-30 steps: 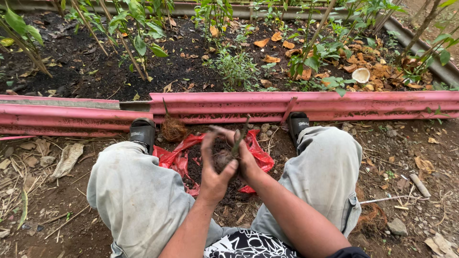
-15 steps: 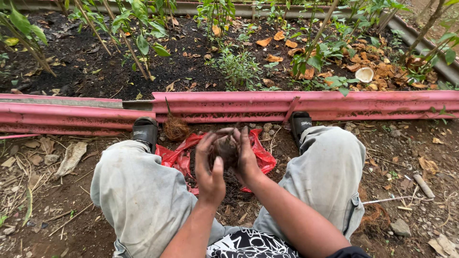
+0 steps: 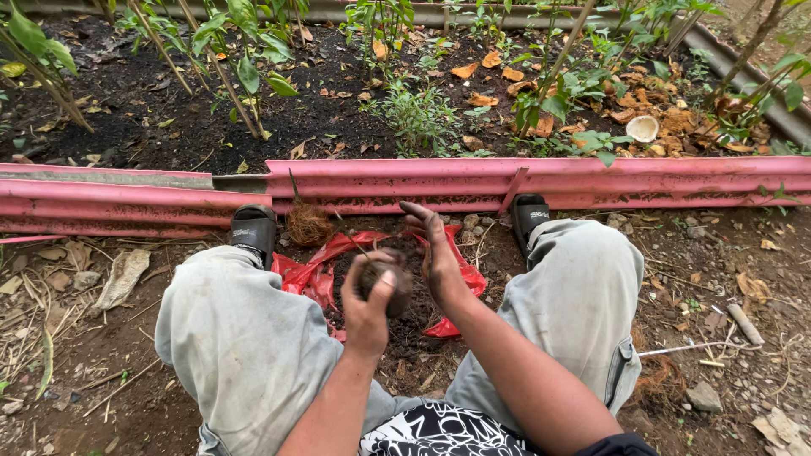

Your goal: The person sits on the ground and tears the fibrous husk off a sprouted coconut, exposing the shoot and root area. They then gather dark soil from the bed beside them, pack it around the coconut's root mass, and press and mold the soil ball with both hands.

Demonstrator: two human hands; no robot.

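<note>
I sit on the ground with my knees apart over a red plastic sheet (image 3: 308,274) covered with dark soil. My left hand (image 3: 369,306) is closed around a dark round clump of soil (image 3: 387,283) held above the sheet. My right hand (image 3: 437,251) is beside the clump, palm turned toward it, fingers spread and dirty, touching its right side. A small ball of brown fibrous roots (image 3: 308,225) lies at the far edge of the sheet, next to my left foot.
A pink metal rail (image 3: 541,181) borders a garden bed of black soil (image 3: 169,127) with green plants and dry orange leaves. A pale half shell (image 3: 642,128) lies in the bed. Stones and a short stick (image 3: 743,323) lie on the dirt at right.
The clump now rests in my left hand alone. My right hand has opened and moved off to its right side, fingers pointing away from me.
</note>
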